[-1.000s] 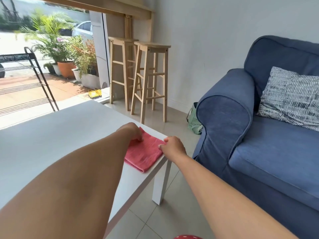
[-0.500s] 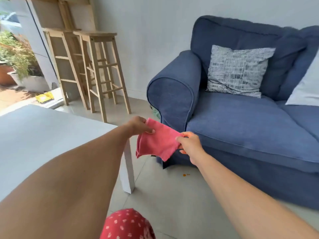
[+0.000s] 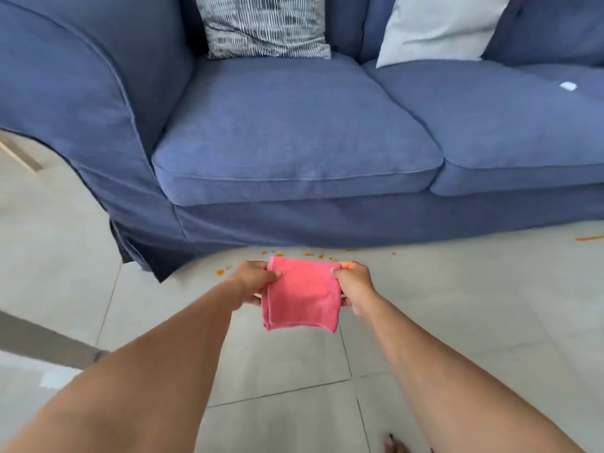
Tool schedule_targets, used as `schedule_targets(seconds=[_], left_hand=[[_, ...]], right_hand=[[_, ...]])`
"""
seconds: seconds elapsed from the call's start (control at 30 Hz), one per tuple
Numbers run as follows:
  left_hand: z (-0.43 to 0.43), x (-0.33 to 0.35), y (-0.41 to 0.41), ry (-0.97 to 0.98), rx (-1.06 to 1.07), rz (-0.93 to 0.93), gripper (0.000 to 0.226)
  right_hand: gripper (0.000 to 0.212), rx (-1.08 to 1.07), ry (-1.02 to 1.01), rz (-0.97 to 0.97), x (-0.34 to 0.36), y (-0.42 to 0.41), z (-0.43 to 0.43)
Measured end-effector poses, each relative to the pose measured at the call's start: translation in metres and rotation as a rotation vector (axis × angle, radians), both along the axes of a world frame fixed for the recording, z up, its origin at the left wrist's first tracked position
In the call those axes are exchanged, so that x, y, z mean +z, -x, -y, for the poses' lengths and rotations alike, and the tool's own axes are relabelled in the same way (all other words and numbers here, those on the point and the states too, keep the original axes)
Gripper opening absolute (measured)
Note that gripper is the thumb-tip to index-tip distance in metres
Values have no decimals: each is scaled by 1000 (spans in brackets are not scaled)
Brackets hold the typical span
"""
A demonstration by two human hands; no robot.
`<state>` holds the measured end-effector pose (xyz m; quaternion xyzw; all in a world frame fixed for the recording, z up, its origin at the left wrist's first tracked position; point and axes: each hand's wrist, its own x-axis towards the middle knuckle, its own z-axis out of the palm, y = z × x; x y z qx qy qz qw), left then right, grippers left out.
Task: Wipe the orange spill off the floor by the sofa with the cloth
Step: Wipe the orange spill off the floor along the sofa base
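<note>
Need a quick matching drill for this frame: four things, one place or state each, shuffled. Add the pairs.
Things
1. cloth
2. orange spill
3. patterned cushion
4. white scrap

Places or states
A. lying on the right seat cushion
B. scattered on the floor along the base of the sofa
C. folded, held in the air by the left hand and right hand
D. leaning against the sofa back, left side

Pairs: 1-C, 2-B, 3-D, 4-A
</note>
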<state>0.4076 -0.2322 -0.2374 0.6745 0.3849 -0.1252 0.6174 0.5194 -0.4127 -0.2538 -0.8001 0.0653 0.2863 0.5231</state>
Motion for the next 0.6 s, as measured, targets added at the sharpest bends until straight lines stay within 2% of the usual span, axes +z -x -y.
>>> schedule_targets(seconds=[0.23, 0.37, 0.43, 0.5, 0.57, 0.6], left_hand=[[48, -109, -46, 169, -25, -124, 18], [65, -155, -79, 88, 28, -114, 27], [69, -176, -95, -157, 9, -97, 41], [69, -194, -100, -559, -113, -86, 50], [66, -211, -99, -860, -239, -46, 52], [63, -218, -97, -935, -288, -29, 52]], right_hand=[[12, -60, 144, -6, -113, -43, 49], [20, -38, 225, 71, -156, -67, 56], [33, 68, 417, 201, -171, -76, 52], [43, 248, 583, 465, -180, -75, 47], [53, 447, 623, 709, -189, -65, 38], [60, 536, 627, 748, -195, -57, 34]])
